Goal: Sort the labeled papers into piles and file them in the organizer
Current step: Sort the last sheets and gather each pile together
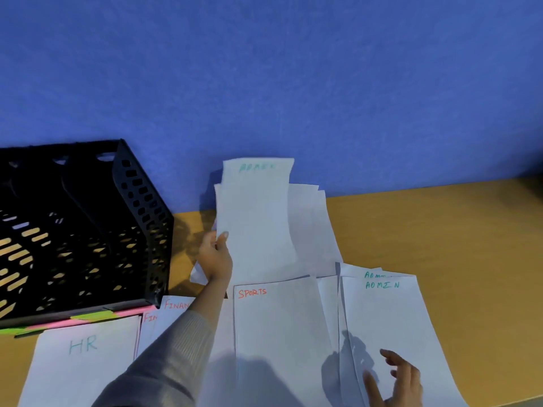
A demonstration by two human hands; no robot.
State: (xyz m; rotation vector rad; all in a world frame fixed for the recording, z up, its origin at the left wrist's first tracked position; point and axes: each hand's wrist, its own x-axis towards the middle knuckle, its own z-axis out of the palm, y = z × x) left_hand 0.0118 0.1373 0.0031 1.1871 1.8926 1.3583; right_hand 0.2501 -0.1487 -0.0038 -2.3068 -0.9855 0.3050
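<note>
Far side of the desk (458,230): its back edge runs against the blue wall (293,69). Bare wood lies right of and behind the ADMIN pile (390,318), and this is the widest open room. The left side is tight. The black mesh organizer (88,224) stands at the back left, and only a narrow strip of wood shows between its right wall and my left grip (216,257). Pink and green sticky labels (88,317) run along the organizer's front base.

Piles along the near edge, left to right:
- HR pile (85,362), just in front of the organizer.
- FINAN pile (173,306), partly under my grey sleeve (176,348).
- SPORTS pile (279,333).
- ADMIN pile, with two green headings showing and the top sheet slightly offset.

SPORTS and ADMIN lie close, with a sliver of another sheet between them.

Left grip: the arm reaches forward across the piles. The thumb is on the front face of the held sheet (255,215) and the fingers are behind it, pinching its left edge low down. The sheet stands nearly upright before the wall. Its faint green heading is too blurred to read. A second edge shows just behind it on the left, so I cannot tell how many sheets I hold. Loose sheets (311,227) fan out behind it to the right.

Right grip (393,380): fingers spread and relaxed, holding nothing, over the near part of the ADMIN pile. A shadow lies beside it. Whether it touches the paper, I cannot tell.
</note>
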